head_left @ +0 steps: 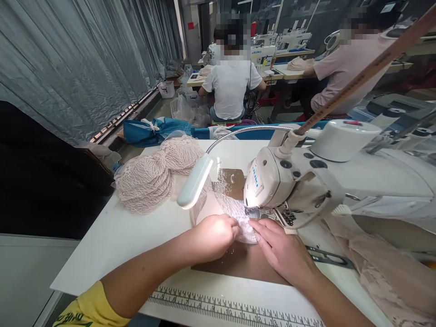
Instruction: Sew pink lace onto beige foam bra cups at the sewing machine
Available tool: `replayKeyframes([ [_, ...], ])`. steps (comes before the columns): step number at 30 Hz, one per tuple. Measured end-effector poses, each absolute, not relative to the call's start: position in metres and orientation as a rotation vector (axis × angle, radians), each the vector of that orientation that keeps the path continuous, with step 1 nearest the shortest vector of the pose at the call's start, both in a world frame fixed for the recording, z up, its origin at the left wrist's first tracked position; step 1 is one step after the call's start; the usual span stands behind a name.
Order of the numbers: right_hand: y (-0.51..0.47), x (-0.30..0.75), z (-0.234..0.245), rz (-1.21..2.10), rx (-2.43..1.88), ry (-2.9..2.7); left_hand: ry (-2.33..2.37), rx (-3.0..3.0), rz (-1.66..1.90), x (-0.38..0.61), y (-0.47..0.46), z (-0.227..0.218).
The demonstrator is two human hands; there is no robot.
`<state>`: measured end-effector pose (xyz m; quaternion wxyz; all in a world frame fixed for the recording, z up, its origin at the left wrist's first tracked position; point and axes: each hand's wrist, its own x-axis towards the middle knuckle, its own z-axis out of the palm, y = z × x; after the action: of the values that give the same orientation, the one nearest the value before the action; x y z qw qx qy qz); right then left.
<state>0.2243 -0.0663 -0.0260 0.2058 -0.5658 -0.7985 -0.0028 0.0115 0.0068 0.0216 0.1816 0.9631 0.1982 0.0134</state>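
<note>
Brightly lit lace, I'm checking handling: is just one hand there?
No, the left hand and right hand both touch the lace.

sewing workshop | JUKI sewing machine (pixel 272 179) | background machines (pixel 293 42) | lace pile (pixel 145 181) | seated co-workers (pixel 230 86)

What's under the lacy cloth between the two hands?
A flat brown surface shows nearest the wearer and again beyond the pale pink lace cloth, so it probably runs beneath. Whatever lies directly under the lace is covered, so I can't see it.
</note>
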Motion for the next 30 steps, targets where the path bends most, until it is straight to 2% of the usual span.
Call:
replayKeyframes([
  [5, -0.065, 0.224, -0.024, 0.085, -1.581, -2.188, 0.583, 2.157, 0.131, 0.006, 0.034, 0.018],
  [9, -0.058, 0.216, -0.02, 0.187, -1.545, -2.139, 0.574, 2.01, 0.146, 0.002, 0.04, 0.015],
  [17, -0.063, 0.211, -0.012, 0.391, -1.463, -2.081, 0.546, 2.213, 0.087, 0.004, 0.036, 0.019],
  [21, -0.074, 0.217, -0.016, 0.272, -1.486, -2.151, 0.471, 2.47, 0.182, 0.008, 0.03, 0.017],
  [30, -0.078, 0.217, -0.023, 0.004, -1.472, -2.234, 0.563, 2.888, 0.079, 0.017, 0.015, 0.008],
])
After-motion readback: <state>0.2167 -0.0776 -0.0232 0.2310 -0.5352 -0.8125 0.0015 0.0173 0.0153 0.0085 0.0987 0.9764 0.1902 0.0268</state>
